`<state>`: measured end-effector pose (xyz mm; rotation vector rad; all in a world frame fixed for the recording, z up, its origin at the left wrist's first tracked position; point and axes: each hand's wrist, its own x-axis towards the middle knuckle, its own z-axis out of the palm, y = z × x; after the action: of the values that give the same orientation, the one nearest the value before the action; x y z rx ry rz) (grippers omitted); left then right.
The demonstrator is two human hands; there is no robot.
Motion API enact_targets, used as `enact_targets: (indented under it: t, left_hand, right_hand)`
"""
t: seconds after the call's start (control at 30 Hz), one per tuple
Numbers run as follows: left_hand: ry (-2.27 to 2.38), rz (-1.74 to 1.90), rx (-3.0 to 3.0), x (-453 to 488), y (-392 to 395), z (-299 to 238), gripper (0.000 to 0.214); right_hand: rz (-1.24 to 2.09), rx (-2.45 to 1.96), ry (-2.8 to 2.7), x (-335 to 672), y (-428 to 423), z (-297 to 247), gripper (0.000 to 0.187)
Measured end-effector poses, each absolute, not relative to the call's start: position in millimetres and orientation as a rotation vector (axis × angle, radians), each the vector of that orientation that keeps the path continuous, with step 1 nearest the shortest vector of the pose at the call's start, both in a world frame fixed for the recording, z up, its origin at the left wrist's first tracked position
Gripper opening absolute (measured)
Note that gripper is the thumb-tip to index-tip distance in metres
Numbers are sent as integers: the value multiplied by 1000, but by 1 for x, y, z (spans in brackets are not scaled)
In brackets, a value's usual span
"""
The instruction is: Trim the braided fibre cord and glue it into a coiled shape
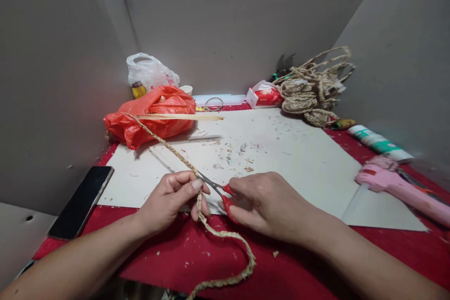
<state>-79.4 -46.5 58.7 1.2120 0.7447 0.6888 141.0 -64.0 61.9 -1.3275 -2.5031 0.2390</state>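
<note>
Counter: the red counter (158, 262) carries everything.
White sheet: the white sheet (298, 164) lies on it, seemingly to collect scraps (249, 168).
Braided cord: the braided cord (176, 152) goes from the red bag (151, 124) at far left, between the two arms, to the near side, probably for free passage.
Right hand: the right hand (265, 201) is closed around the handles of the scissors (217, 186), blades beside the cord.
Left hand: the left hand (176, 194) has thumb and fingers pinched on the cord, apparently to steady it.
</note>
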Motion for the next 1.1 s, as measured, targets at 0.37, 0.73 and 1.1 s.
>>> enact_targets:
  t: [0.37,0.73,1.1]
  left_hand:
    - [930,641,1284,-77,-47,69,27]
    - [975,603,1369,-76,-47,72,23]
    - [954,627,1216,-75,-46,69,26]
  right_hand:
    - [180,-1311,-2593,147,-65,70,20]
    - [-2,-1348,-2680,144,-67,70,24]
    - [-11,-1271,-2658,145,-66,62,24]
